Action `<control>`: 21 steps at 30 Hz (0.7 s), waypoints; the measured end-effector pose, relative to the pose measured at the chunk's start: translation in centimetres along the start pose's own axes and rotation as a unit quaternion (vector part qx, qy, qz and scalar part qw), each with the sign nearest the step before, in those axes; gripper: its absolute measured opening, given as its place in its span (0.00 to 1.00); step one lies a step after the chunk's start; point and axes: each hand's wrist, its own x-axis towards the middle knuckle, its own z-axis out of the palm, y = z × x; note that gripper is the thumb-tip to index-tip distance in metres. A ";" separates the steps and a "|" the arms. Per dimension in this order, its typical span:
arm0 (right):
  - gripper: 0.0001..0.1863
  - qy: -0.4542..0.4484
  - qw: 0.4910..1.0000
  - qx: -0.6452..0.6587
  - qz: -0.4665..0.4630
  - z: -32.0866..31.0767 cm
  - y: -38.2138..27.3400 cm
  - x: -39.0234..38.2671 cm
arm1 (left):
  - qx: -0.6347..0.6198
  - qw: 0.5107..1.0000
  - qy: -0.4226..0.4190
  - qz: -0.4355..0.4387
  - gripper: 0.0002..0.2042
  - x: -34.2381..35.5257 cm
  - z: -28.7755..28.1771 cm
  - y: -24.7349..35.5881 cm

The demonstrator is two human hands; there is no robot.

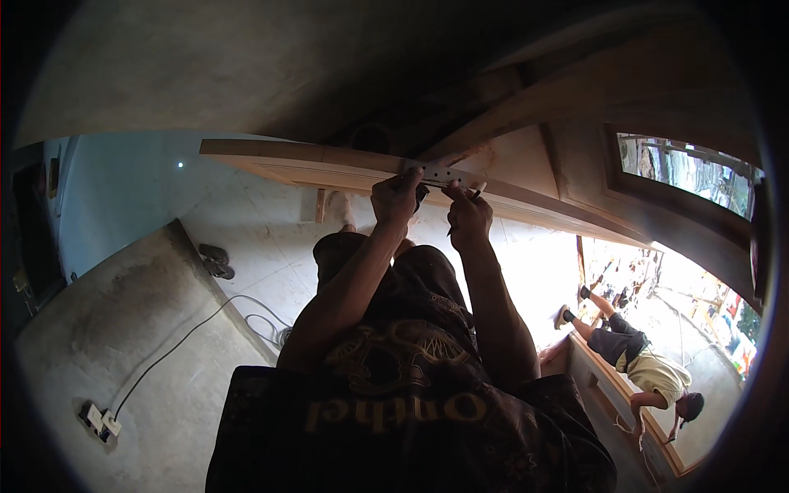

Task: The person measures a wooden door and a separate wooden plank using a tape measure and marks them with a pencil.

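Note:
A long wooden door stands edge-up across the space in front of me. A pale metal hinge with a row of round holes lies along its top edge. My left hand is closed on the hinge's left end, the thumb pressing on top. A dark part shows below those fingers. Close by on the right, my right hand is closed around a thin dark pencil at the hinge's right end. Its fingers partly hide the pencil.
At the lower right, another person bends over a long wooden frame. Dark sandals lie on the tiled floor to the left. A black cable runs to a socket block. A window is at the upper right.

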 end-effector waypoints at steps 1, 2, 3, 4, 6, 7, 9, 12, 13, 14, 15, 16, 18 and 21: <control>0.10 -0.004 1.000 0.003 -0.002 0.0 0.2 0.1 | 0.016 1.000 -0.001 -0.005 0.21 0.1 -0.1 -0.1; 0.10 -0.009 1.000 0.006 -0.004 -0.1 0.3 0.4 | 0.031 0.999 -0.001 -0.010 0.21 0.2 -0.2 -0.1; 0.10 -0.014 1.000 0.007 -0.005 -0.2 0.4 0.6 | 0.046 0.999 0.000 -0.016 0.22 0.3 -0.3 -0.2; 0.10 -0.020 1.000 0.016 -0.004 -0.3 0.5 0.8 | 0.065 0.998 0.002 -0.006 0.23 0.3 -0.4 -0.1; 0.09 -0.032 0.999 0.031 -0.001 -0.7 0.5 0.9 | 0.103 0.995 0.008 0.011 0.24 0.3 -0.4 -0.1; 0.09 -0.039 0.998 0.045 0.005 -0.9 0.4 1.0 | 0.103 0.995 0.008 0.014 0.25 0.2 -0.4 -0.1; 0.09 -0.052 0.996 0.071 0.020 -1.1 0.4 1.1 | 0.104 0.994 0.007 0.019 0.26 0.1 -0.4 0.0; 0.08 -0.034 0.997 0.051 0.036 -0.6 -0.2 0.6 | 0.084 0.994 0.017 0.065 0.27 -0.4 -0.2 0.1; 0.08 -0.030 0.997 0.048 0.044 -0.5 -0.4 0.4 | 0.090 0.993 0.017 0.068 0.27 -0.5 -0.3 0.1; 0.08 -0.034 0.997 0.045 0.044 -0.5 -0.5 0.4 | 0.097 0.993 0.015 0.070 0.27 -0.5 -0.4 0.2; 0.09 -0.043 0.997 0.041 0.047 -0.8 -0.5 0.5 | 0.105 0.992 0.014 0.073 0.28 -0.6 -0.5 0.3; 0.09 -0.051 0.997 0.036 0.050 -1.1 -0.6 0.5 | 0.105 0.991 0.014 0.076 0.28 -0.6 -0.5 0.3; 0.09 -0.058 0.996 0.031 0.055 -1.2 -0.4 0.6 | 0.106 0.991 0.012 0.084 0.28 -0.6 -0.6 0.2; 0.10 -0.055 0.996 0.026 0.059 -1.2 -0.6 0.7 | 0.078 0.995 0.013 0.063 0.28 -0.7 -0.6 0.3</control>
